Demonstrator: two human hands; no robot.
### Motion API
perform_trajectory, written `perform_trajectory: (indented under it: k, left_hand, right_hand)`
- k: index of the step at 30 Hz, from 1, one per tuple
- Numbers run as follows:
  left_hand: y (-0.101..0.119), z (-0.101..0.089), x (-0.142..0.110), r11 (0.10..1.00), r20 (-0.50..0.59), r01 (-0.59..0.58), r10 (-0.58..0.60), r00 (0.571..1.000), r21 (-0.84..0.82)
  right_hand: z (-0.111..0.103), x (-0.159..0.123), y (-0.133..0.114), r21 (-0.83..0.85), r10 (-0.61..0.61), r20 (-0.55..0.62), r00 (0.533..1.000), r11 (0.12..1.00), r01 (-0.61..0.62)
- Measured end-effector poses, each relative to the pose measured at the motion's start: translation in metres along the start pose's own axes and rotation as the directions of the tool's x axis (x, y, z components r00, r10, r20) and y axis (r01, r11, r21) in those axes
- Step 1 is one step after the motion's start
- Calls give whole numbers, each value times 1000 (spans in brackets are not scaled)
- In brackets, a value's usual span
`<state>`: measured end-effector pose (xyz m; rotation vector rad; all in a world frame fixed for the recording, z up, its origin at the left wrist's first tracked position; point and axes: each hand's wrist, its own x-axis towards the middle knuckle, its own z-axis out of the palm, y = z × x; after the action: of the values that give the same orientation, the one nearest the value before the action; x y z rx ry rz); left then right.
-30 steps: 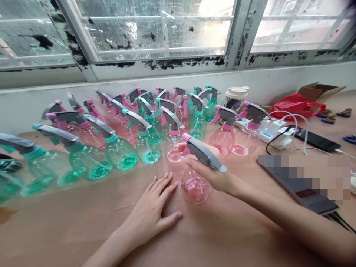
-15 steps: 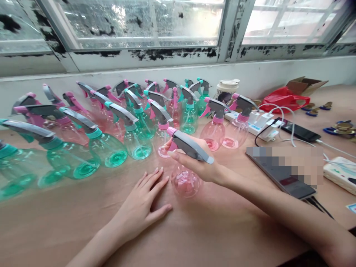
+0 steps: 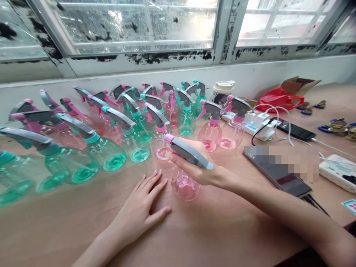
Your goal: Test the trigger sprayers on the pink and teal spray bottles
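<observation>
My right hand (image 3: 204,168) is wrapped round the neck of a pink spray bottle (image 3: 187,187), its grey and pink spray head (image 3: 190,151) showing above my thumb. The trigger is mostly hidden by my fingers. The clear pink body stands upright on the table (image 3: 211,230). Flat on the tabletop, just left of that bottle, lies my left hand (image 3: 147,200) with fingers spread, holding nothing. Right behind the held bottle is another pink spray bottle (image 3: 160,139), and a green spray bottle (image 3: 136,146) stands to its left.
Several green and pink spray bottles crowd the left and back. At right are two pink bottles (image 3: 210,135), a lidded cup (image 3: 222,92), a power strip (image 3: 258,129) with cables, a phone (image 3: 293,129), a dark tablet-like device (image 3: 278,174), a red bag (image 3: 278,100) and a cardboard box (image 3: 300,85).
The trigger appears squeezed further by my right fingers, and the spray head sits slightly lower. The view has shifted a little; my left hand stays flat on the table.
</observation>
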<state>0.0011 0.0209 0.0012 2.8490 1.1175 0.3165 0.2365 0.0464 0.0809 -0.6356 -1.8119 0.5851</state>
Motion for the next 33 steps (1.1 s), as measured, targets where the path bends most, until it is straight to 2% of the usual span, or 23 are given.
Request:
perform_trajectory:
  k: [7,18,27,33]
  left_hand:
    - [2,-1,0,1000,20,-2,2,1000,-2]
    - [7,-5,1,999,35,21,-20,999,-38]
    - [8,-7,2,999,65,30,-29,997,-14]
    - [8,-5,2,1000,52,25,-24,998,-19]
  right_hand:
    - [2,-6,1,73,114,-47,992,991,-111]
    - [3,-13,4,19,89,-54,995,996,-89]
    - [1,-11,-2,58,178,-18,984,983,-176]
    - [-4,-9,-1,50,157,8,988,986,-157]
